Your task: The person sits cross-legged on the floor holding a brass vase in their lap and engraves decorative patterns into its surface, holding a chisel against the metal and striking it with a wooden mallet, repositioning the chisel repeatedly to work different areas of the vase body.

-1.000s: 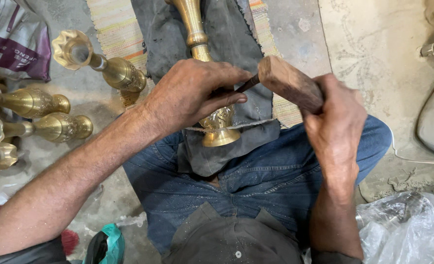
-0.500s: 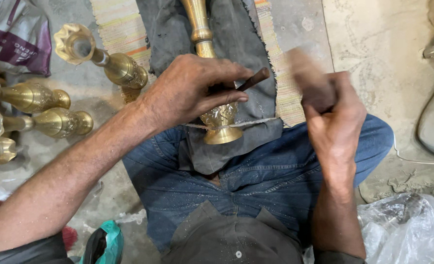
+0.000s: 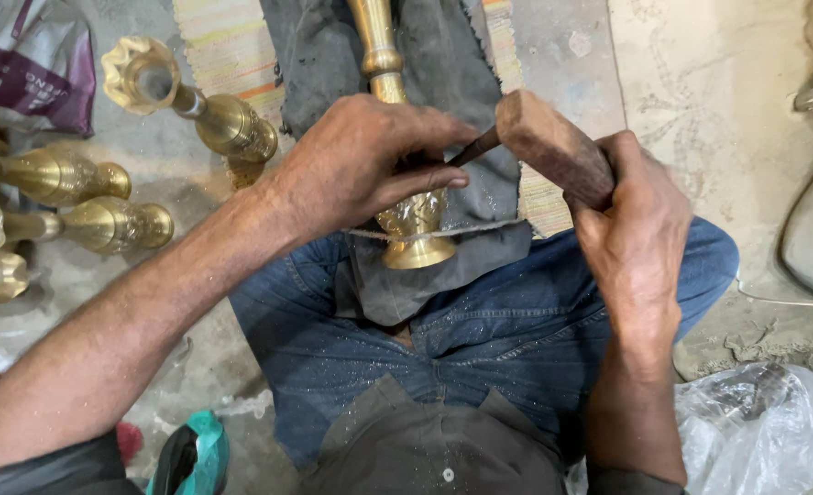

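Right hand (image 3: 640, 229) gripping blocky wooden mallet (image 3: 553, 147), engraved brass vase (image 3: 406, 211)

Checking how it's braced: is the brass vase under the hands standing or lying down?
Lying down: the brass vase stretches lengthwise along the dark cloth.

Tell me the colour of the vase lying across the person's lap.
The vase is shiny golden brass with engraved patterning, clearest in the head view.

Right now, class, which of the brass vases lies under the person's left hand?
The brass vase lying on the dark cloth across the lap, under the left hand; the others lie apart, on the floor at left.
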`<state>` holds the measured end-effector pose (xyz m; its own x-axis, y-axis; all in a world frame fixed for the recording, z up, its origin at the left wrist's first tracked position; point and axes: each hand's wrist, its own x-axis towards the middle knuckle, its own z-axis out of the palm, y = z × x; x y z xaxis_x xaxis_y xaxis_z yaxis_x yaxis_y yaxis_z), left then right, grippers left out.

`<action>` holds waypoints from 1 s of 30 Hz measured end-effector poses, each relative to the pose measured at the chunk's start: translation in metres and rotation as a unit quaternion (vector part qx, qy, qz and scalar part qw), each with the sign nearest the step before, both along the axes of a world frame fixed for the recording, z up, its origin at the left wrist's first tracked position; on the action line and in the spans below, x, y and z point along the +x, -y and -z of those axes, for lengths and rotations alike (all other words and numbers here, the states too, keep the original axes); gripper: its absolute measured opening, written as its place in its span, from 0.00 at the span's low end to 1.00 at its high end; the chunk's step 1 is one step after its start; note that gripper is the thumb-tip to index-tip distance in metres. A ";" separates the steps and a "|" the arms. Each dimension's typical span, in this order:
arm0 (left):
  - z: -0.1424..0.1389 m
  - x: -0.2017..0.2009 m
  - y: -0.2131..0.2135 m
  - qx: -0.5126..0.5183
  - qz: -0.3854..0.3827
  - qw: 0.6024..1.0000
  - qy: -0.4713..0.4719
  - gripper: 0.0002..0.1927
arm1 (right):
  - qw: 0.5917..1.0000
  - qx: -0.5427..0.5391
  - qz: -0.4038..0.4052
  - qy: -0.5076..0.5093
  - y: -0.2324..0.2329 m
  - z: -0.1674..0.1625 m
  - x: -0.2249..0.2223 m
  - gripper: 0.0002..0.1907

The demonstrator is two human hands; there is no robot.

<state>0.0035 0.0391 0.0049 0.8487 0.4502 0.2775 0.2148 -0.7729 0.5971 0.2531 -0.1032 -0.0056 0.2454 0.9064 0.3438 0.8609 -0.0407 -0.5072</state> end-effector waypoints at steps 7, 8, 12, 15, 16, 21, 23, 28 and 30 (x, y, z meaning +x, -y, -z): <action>0.004 -0.004 -0.004 -0.003 0.017 1.000 0.013 0.19 | 0.995 -0.043 -0.008 0.086 0.001 -0.005 0.004 0.11; 0.004 -0.004 -0.004 -0.006 0.018 1.000 0.015 0.19 | 0.999 -0.039 0.009 0.015 0.001 -0.006 0.003 0.12; 0.004 -0.006 -0.003 0.014 0.019 0.999 0.031 0.19 | 0.999 0.016 -0.018 0.032 0.001 -0.009 -0.001 0.14; 0.003 -0.005 -0.004 0.015 0.019 0.999 0.034 0.19 | 0.998 0.002 0.000 -0.063 0.000 -0.007 -0.001 0.14; 0.002 -0.005 -0.003 0.008 0.014 0.999 0.032 0.19 | 0.988 -0.019 0.021 -0.150 -0.001 -0.006 0.000 0.14; -0.001 -0.005 -0.004 0.003 0.024 0.999 0.036 0.18 | 0.999 0.027 -0.009 0.036 -0.001 0.000 0.008 0.11; 0.000 -0.004 -0.005 -0.010 0.023 0.999 0.031 0.18 | 0.999 0.020 -0.007 0.032 -0.001 0.001 0.009 0.11; 0.003 -0.005 -0.005 -0.001 0.015 1.000 0.023 0.19 | 0.996 0.005 -0.026 0.087 -0.002 -0.003 0.006 0.11; 0.004 -0.007 -0.005 -0.019 0.013 1.000 0.007 0.20 | 0.995 -0.056 0.027 -0.076 -0.003 -0.006 0.004 0.12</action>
<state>-0.0034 0.0439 0.0010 0.8566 0.4380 0.2726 0.1861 -0.7552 0.6285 0.2568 -0.1002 0.0006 0.3370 0.9208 0.1963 0.7691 -0.1489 -0.6216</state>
